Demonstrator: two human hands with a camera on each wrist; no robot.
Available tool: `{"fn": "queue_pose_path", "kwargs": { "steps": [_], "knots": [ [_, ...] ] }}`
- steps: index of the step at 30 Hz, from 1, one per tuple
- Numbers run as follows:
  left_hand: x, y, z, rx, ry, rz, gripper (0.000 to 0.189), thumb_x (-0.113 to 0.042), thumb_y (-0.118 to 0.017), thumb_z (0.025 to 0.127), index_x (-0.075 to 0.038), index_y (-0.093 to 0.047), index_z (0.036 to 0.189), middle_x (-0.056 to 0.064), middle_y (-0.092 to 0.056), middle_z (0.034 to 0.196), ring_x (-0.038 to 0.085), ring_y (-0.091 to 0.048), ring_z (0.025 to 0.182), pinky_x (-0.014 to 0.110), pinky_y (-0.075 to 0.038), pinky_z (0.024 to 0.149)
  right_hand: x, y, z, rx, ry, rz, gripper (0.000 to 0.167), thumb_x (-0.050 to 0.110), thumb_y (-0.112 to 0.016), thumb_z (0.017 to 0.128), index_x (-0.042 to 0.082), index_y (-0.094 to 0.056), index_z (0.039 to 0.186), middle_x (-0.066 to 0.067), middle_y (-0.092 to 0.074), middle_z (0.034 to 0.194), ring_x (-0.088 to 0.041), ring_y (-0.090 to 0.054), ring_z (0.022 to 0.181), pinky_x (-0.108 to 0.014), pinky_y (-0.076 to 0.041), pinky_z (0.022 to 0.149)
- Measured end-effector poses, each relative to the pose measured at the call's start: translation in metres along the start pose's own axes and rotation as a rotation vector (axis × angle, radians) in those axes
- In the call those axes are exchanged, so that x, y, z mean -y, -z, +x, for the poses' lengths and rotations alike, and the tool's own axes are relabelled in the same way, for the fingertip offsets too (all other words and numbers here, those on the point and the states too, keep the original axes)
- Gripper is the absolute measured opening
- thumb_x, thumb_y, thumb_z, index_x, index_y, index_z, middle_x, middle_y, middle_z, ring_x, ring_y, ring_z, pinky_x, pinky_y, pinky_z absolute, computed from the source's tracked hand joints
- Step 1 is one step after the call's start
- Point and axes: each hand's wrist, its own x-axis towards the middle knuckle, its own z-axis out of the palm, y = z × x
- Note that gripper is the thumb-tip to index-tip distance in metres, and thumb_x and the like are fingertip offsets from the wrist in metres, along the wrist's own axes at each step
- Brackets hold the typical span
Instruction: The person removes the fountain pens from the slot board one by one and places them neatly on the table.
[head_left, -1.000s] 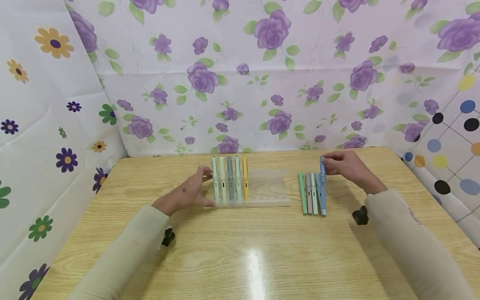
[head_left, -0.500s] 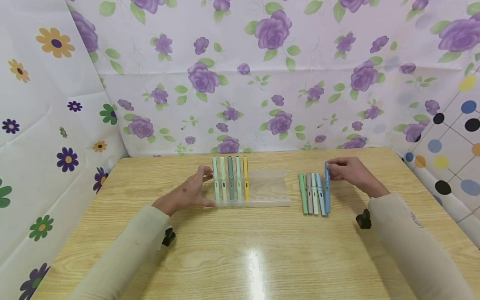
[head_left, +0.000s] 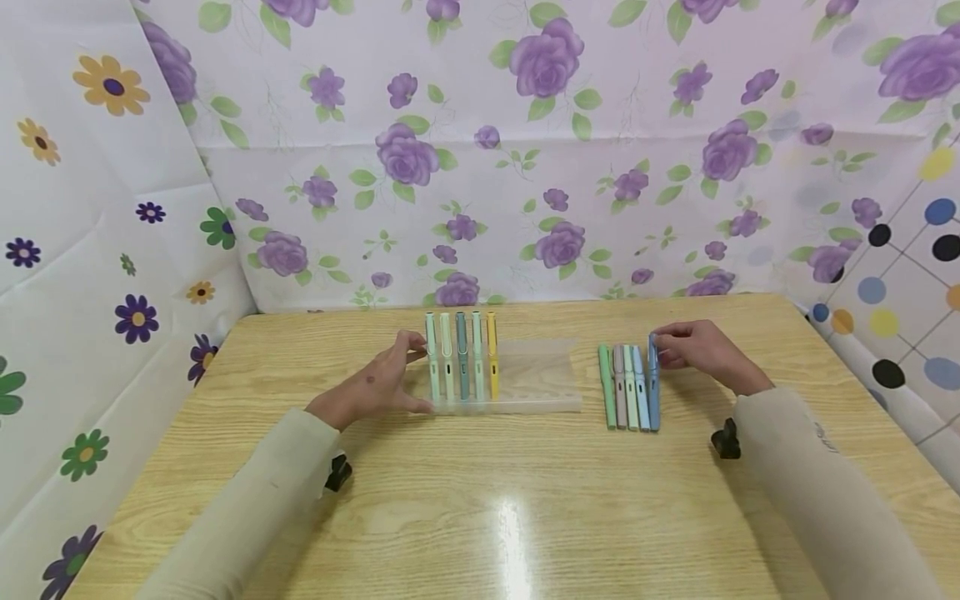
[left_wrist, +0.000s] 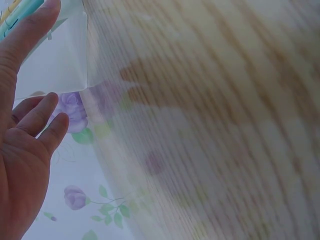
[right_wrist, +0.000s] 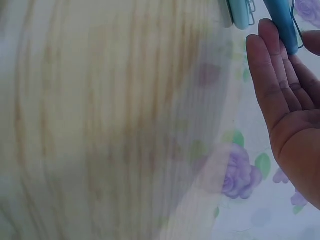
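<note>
Head view: your right hand (head_left: 697, 348) pinches the blue pen (head_left: 654, 387) near its top, beside four pens (head_left: 632, 387); your left hand (head_left: 381, 382), thumb and fingers spread, grips the rack (head_left: 536, 375) holding five pens (head_left: 462, 367).

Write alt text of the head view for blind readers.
A right hand pinches a slim blue pen beside four slim green, mauve and blue pens on a wooden table; the left hand holds a clear plastic rack of five slim green, teal and yellow pens.
</note>
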Motion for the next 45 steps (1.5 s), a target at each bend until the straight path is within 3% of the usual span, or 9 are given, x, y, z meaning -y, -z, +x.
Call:
{"fn": "queue_pose_path", "kwargs": {
  "steps": [7,15,27,38,45],
  "knots": [
    [-0.002,0.0,0.0,0.003,0.001,0.0,0.092,-0.018,-0.09,0.075,-0.004,-0.023,0.137,0.024,-0.035,0.145,0.038,-0.038,0.141,0.054,-0.034,0.112,0.002,-0.004,0.002,0.008,-0.033,-0.02,0.053,0.029,-0.054,0.105,-0.012,-0.048,0.138,-0.025,-0.065,0.119,-0.022,-0.07,0.094,-0.037,-0.058,0.085],
    [-0.002,0.001,0.0,0.004,0.007,0.006,0.093,-0.018,-0.09,0.075,-0.004,-0.023,0.138,0.025,-0.034,0.145,0.038,-0.037,0.141,0.053,-0.034,0.112,0.0,-0.006,0.005,0.031,-0.065,-0.02,0.052,0.026,-0.051,0.106,-0.015,-0.048,0.137,-0.029,-0.061,0.126,-0.022,-0.071,0.094,-0.037,-0.058,0.084],
    [-0.003,0.001,0.0,0.007,0.008,0.007,0.092,-0.017,-0.09,0.075,-0.005,-0.023,0.136,0.025,-0.035,0.143,0.038,-0.038,0.141,0.054,-0.033,0.112,-0.003,-0.008,0.007,0.028,-0.117,-0.064,0.048,0.026,-0.055,0.104,-0.012,-0.053,0.133,-0.014,-0.071,0.104,-0.018,-0.07,0.087,-0.033,-0.059,0.079],
    [-0.003,0.001,0.001,0.007,0.018,0.005,0.093,-0.018,-0.09,0.075,-0.004,-0.023,0.137,0.025,-0.035,0.145,0.038,-0.038,0.141,0.054,-0.033,0.112,-0.003,-0.005,0.006,0.041,-0.098,-0.041,0.05,0.028,-0.057,0.104,-0.013,-0.053,0.132,-0.012,-0.072,0.097,-0.019,-0.07,0.085,-0.033,-0.059,0.077],
    [-0.002,0.001,0.0,0.013,0.02,0.014,0.093,-0.02,-0.09,0.075,-0.004,-0.023,0.138,0.025,-0.034,0.145,0.037,-0.037,0.141,0.053,-0.034,0.112,0.01,-0.001,0.004,0.008,-0.052,-0.036,0.051,0.029,-0.057,0.104,-0.012,-0.054,0.133,-0.02,-0.067,0.109,-0.024,-0.07,0.093,-0.038,-0.059,0.083]
  ]
}}
